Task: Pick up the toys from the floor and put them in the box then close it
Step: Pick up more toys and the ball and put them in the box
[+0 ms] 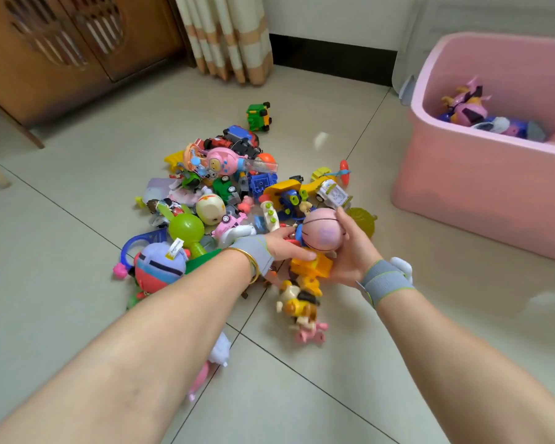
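**Item 1, hands.** My right hand (350, 261) cups a pink ball (323, 231) from below, with the thumb curled over its right side. My left hand (284, 246) reaches in from the left. Its thumb presses on a yellow toy (313, 266) wedged between both palms, and its fingertips are hidden behind the ball.

**Item 2, loose cluster.** Small dog figures (300, 304) and a pink piece (311, 335) hang blurred just under the yellow toy. I cannot tell whether either hand grips them.

**Item 3, toy pile.** The toy pile (225, 193) lies on the tiled floor (77, 174) at centre, far from me. A green truck (259, 116) sits apart at its far edge.

**Item 4, box.** The pink box (462, 187) stands open at the right, well apart from the pile, with a few toys already inside.

**Risks, as I judge them.**
- The ball is round and only cupped, so it could roll off the palm if I swing right.
- The hanging cluster is likeliest to drop on the way, because nothing visibly pins it.
- My left forearm lies across the near toys and could scatter them as it lifts.

**Writing.**
- A white tag (175, 250) on the plush toy (159, 265) carries small print too blurred to read.
- No brand is legible elsewhere.
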A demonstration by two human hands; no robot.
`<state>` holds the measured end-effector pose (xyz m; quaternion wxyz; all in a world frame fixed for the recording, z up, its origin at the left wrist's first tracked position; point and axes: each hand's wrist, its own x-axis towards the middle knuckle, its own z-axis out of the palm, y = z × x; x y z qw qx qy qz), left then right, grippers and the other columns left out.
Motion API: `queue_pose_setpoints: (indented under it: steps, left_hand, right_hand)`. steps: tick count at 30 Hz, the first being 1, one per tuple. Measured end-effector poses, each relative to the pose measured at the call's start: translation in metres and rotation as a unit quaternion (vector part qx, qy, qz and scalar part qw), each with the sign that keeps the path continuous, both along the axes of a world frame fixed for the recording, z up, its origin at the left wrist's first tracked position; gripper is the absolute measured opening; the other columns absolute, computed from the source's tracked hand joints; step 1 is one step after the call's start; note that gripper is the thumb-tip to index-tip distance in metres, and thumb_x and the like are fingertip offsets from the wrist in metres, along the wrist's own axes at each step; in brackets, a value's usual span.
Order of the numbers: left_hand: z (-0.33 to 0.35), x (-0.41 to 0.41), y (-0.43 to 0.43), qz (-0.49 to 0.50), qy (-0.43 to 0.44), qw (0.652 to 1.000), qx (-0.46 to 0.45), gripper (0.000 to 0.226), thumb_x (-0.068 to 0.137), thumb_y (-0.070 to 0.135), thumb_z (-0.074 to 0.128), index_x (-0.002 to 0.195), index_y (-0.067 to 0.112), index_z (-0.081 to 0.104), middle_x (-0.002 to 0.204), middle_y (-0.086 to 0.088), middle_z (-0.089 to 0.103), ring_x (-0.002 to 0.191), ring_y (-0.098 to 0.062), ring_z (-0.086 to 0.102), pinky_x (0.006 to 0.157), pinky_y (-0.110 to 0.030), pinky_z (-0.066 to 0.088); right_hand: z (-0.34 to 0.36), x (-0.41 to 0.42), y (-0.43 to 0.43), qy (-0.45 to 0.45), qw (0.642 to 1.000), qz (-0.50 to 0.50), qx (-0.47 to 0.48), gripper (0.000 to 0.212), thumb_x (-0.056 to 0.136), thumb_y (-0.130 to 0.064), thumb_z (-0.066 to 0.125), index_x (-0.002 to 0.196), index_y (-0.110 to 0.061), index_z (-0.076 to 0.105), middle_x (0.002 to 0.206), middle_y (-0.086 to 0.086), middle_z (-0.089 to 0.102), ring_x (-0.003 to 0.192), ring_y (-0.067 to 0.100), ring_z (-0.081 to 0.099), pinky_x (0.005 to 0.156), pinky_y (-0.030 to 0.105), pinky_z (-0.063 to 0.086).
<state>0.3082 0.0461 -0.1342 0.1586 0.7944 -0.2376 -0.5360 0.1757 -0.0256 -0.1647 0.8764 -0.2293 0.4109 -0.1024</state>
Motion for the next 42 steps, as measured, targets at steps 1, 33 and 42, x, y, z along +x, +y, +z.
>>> queue_pose_setpoints:
  steps: [1,33,42]
  left_hand:
    - [0.001,-0.003,-0.002,0.029,0.029,0.999,-0.013,0.073,0.081,0.023,0.075,0.142,0.030,0.035,0.137,-0.007,0.049,0.117,-0.031,0.053,0.088,-0.054,0.052]
    - [0.180,-0.100,-0.152,-0.173,-0.203,0.892,-0.365,0.056,0.051,0.054,0.073,0.103,0.038,0.060,0.115,-0.002,0.064,0.110,-0.024,0.059,0.090,-0.034,0.054]
    - [0.136,-0.166,-0.205,-0.117,-0.194,0.902,-0.367,0.085,0.088,0.032,0.058,0.150,0.041,0.000,0.152,-0.015,0.027,0.135,-0.038,0.037,0.111,-0.048,0.033]
  right_hand:
    - [0.002,0.003,-0.001,-0.011,1.000,-0.001,-0.015,0.057,0.087,-0.062,0.043,0.112,-0.016,0.065,0.092,0.008,0.076,0.100,0.033,0.062,0.089,0.053,0.046]
    - [0.207,-0.072,-0.110,-0.190,0.908,-0.274,-0.255,0.059,0.088,-0.057,0.044,0.104,-0.004,0.066,0.089,0.015,0.067,0.073,0.029,0.060,0.060,0.027,0.052]
    - [0.161,-0.143,-0.154,-0.084,0.916,-0.377,-0.112,0.091,0.074,-0.076,0.047,0.138,-0.012,0.042,0.130,0.024,0.055,0.107,0.043,0.061,0.082,0.068,0.047]
